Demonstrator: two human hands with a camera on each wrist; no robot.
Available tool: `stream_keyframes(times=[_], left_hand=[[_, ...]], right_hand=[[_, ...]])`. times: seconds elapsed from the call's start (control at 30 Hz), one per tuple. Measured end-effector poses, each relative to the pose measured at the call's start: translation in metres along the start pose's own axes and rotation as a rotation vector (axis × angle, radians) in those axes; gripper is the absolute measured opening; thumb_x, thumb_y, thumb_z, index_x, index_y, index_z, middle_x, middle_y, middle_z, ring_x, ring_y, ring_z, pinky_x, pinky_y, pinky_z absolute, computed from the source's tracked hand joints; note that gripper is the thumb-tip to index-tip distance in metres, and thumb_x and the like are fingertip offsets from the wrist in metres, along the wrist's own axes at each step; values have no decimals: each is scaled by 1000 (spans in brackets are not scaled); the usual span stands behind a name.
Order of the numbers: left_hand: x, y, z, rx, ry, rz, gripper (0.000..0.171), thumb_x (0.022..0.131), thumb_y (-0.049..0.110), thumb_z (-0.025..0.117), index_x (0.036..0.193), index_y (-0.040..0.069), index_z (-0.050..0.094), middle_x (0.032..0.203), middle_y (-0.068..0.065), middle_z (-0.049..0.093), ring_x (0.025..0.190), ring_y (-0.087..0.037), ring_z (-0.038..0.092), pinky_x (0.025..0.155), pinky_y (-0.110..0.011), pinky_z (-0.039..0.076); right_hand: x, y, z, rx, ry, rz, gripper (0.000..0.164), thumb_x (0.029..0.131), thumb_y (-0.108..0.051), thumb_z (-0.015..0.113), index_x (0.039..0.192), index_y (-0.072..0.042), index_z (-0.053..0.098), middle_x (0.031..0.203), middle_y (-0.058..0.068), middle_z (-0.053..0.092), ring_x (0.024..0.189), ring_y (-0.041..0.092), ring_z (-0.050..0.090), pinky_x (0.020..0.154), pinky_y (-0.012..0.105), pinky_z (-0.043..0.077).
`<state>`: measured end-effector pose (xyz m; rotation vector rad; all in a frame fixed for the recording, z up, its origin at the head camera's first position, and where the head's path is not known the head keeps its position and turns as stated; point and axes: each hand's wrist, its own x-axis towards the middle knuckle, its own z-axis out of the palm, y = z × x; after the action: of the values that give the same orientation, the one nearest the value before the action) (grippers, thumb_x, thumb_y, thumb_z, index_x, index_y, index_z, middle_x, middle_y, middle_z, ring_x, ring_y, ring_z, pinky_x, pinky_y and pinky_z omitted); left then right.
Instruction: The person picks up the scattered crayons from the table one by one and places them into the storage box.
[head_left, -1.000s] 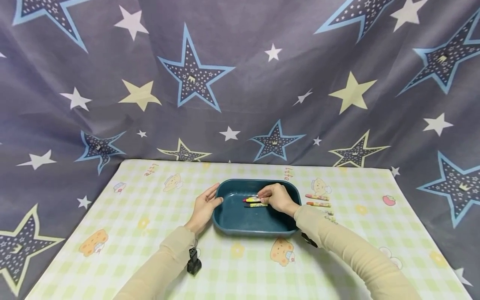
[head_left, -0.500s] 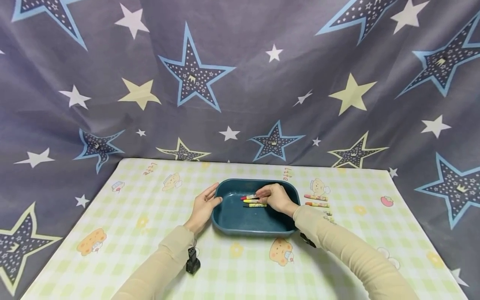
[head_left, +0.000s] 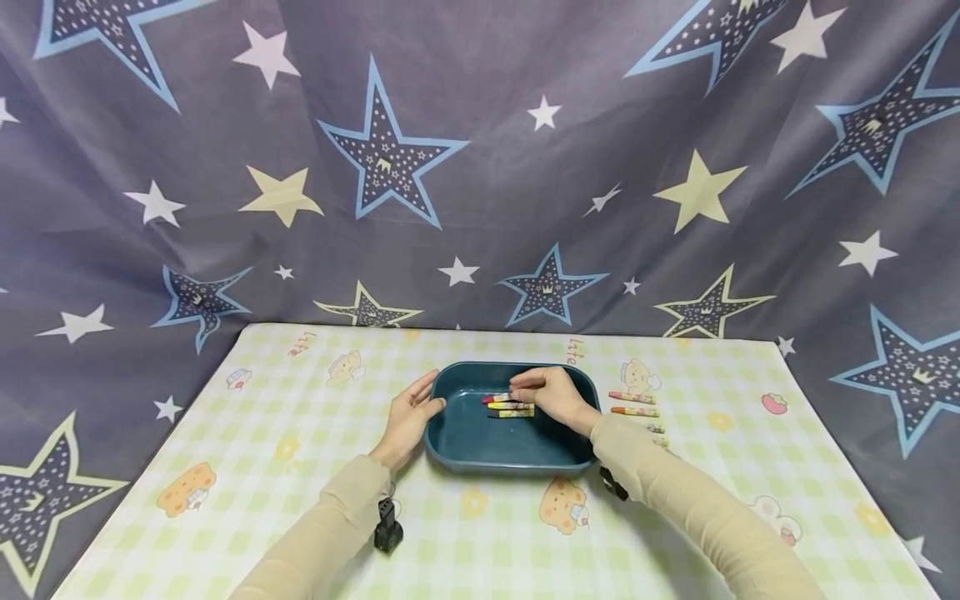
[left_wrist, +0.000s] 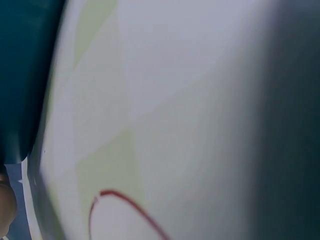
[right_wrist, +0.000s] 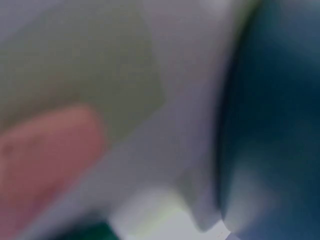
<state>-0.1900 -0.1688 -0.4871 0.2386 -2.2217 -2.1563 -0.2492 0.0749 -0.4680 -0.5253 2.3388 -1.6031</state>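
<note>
A dark teal plastic tray [head_left: 510, 450] sits mid-table. Inside it three crayons lie side by side: one with a red tip [head_left: 495, 399], a yellow one [head_left: 506, 406] and one with a black tip [head_left: 512, 413]. My right hand [head_left: 553, 393] reaches over the tray's right side, thumb and index fingertips slightly apart, right at the red-tipped crayon's right end. Against the tray's left wall rests my left hand [head_left: 408, 421], fingers extended along the outside and thumb at the rim. The tray's side [left_wrist: 22, 75] also fills the left wrist view's left edge.
Right of the tray, several crayons lie in a column on the checked cloth, a red one [head_left: 632, 397] and an orange one [head_left: 635, 412] among them; my right sleeve [head_left: 652, 454] partly covers the lower ones. A star-patterned curtain [head_left: 480, 208] hangs behind the table.
The red-tipped and yellow crayons, bunched under the right fingertips before, now lie lined up above the black-tipped one. My right fingertips have parted slightly. The left hand stays at the tray.
</note>
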Motion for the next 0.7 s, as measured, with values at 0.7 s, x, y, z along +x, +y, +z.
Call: stream_keyframes(times=[0.7], left_hand=[[-2,2,0,10,-17,-3,54,85,3,56,137,10,43,137,-14,46,127,-23,44,104,-35,38]], right_hand=[[-28,-31,-75,122,111,-61,38,83,-15,67,115,4,61,111,15,65,91,4,65,86,22,51]])
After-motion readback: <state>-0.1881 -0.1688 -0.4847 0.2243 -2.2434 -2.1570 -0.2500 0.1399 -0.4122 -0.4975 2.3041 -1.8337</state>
